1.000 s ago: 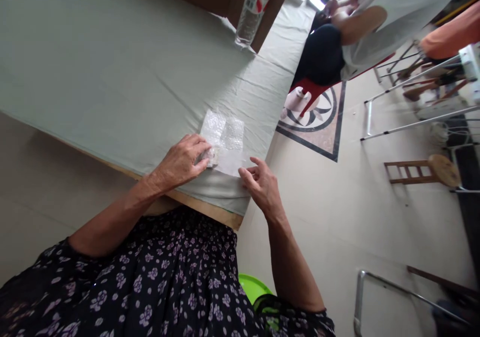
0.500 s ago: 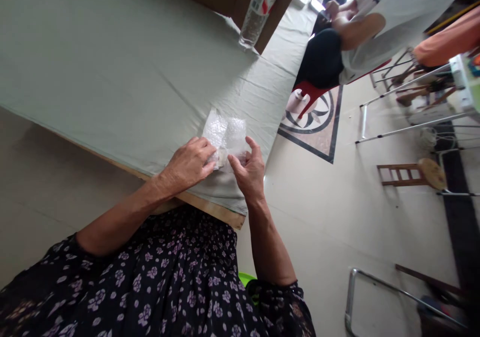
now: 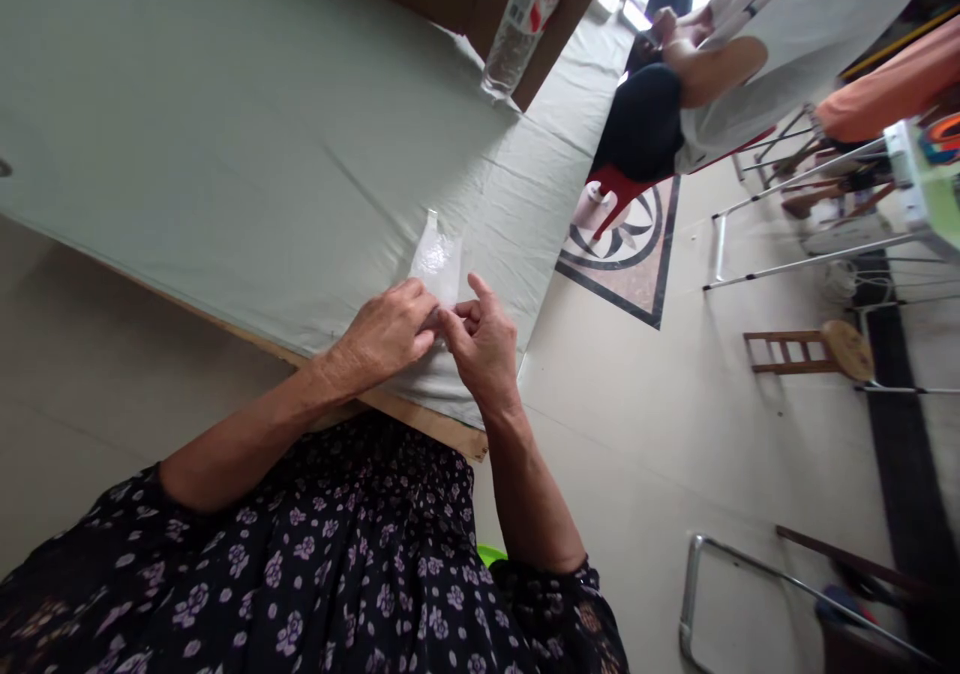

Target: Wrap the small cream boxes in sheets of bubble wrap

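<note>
Bending its fingers, the left hand (image 3: 394,326) covers the near end of the bubble wrap (image 3: 436,259), its grip hidden. The wrap extends beyond those fingertips; just to their right, the right hand (image 3: 486,349) holds its thumb against it, forefinger raised, any pinch unclear.

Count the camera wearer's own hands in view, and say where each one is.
2. The left hand rests at the near end of the translucent wrapping; the right hand is close beside it, also at that end. Neither is wholly hidden.
</note>
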### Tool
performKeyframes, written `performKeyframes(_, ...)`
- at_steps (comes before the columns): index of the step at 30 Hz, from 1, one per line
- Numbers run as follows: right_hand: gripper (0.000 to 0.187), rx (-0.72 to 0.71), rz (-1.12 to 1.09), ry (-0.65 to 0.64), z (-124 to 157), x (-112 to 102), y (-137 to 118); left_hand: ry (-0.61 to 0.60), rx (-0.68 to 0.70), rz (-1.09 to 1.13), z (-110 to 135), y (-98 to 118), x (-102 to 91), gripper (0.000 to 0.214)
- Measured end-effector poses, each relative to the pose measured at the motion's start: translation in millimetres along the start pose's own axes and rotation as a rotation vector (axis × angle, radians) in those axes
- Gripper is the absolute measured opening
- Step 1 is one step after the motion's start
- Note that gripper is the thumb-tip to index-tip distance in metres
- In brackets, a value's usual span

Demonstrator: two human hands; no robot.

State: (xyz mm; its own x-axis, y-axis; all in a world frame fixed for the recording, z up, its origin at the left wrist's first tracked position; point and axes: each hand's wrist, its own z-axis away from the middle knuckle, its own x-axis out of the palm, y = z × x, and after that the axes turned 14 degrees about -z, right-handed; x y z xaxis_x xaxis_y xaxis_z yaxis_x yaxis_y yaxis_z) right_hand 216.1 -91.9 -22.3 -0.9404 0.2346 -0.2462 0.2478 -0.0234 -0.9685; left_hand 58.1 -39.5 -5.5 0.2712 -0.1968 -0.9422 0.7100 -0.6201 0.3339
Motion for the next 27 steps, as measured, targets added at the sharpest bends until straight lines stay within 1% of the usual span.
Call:
performKeyframes(3, 0.06, 0.004, 0.003, -0.108, 6.2, -1.4, -4.3, 0.056, -0.004, 0.087, 2.0, -2.3, 5.4, 0.007)
performKeyframes(6, 0.052, -0.042, 0.043, -0.191, 8.6, -5.6, -4.4, 0.114, -0.059, 0.213, 4.5, -3.5, 8.0, 0.026)
performKeyframes(8, 0.053, -0.079, 0.086, -0.227, 7.9, -9.6, -2.4, 0.141, -0.131, 0.297, 4.9, -2.9, 8.7, 0.035)
performKeyframes(10, 0.057, -0.1, 0.119, -0.256, 6.3, -13.7, -0.2, 0.174, -0.202, 0.336, 3.5, -1.0, 9.9, 0.03)
performKeyframes(12, 0.061, -0.108, 0.13, -0.274, 4.9, -16.9, 0.7, 0.217, -0.242, 0.332, 0.5, 1.2, 12.3, 0.021)
performKeyframes(14, 0.063, -0.096, 0.105, -0.288, 3.9, -19.0, -0.1, 0.235, -0.243, 0.322, -2.9, 2.8, 15.3, 0.016)
performKeyframes(17, 0.063, -0.024, -0.007, -0.314, 2.1, -20.9, -2.4, 0.217, -0.217, 0.317, -5.9, 3.0, 18.5, 0.016)
performKeyframes(18, 0.061, 0.006, -0.054, -0.306, 0.8, -21.7, -2.5, 0.205, -0.211, 0.317, -6.2, 2.6, 18.7, 0.016)
performKeyframes(20, 0.057, 0.034, -0.134, -0.234, -3.9, -23.8, -0.6, 0.181, -0.209, 0.314, -6.0, 2.0, 18.3, 0.016)
performKeyframes(22, 0.051, 0.016, -0.161, -0.121, -12.5, -26.7, 4.5, 0.159, -0.213, 0.301, -5.3, 1.6, 17.5, 0.017)
performKeyframes(24, 0.043, -0.03, -0.13, -0.046, -25.0, -29.4, 11.4, 0.15, -0.215, 0.277, -4.5, 1.8, 17.4, 0.018)
performKeyframes(25, 0.038, -0.055, -0.094, -0.038, -32.3, -30.3, 14.9, 0.149, -0.211, 0.261, -4.0, 2.0, 17.6, 0.019)
performKeyframes(27, 0.028, -0.104, -0.004, -0.073, -47.2, -30.8, 20.8, 0.155, -0.182, 0.225, -2.7, 2.5, 18.1, 0.026)
